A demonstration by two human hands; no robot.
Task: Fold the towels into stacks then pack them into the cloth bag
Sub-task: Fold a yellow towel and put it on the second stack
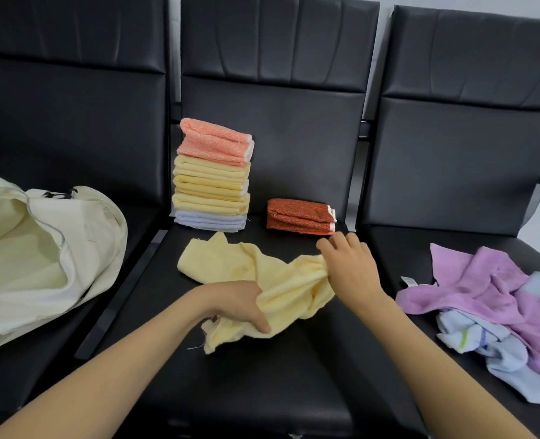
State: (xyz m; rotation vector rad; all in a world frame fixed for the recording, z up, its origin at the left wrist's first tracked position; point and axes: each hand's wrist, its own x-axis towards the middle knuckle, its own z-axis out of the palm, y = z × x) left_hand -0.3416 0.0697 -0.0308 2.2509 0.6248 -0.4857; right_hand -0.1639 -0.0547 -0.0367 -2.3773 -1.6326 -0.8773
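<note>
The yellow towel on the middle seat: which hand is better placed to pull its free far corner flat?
Left, I think. The left hand grips the yellow towel at its near edge, on the same side as that corner; the right hand pinches the opposite end and would cross over.

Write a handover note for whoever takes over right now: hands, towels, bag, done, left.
Left hand: grips the near end of the unfolded yellow towel.
Right hand: grips the same towel's bunched far edge.
Middle seat: that towel, a tall folded stack and one folded rust-orange towel beside it.
Right seat: unfolded purple towel and light blue towels in a heap.
Left seat: cloth bag, open, no towel visible inside.
Done: tall stack and second stack started.
Left: fold the yellow towel and the heap, then pack everything.
</note>
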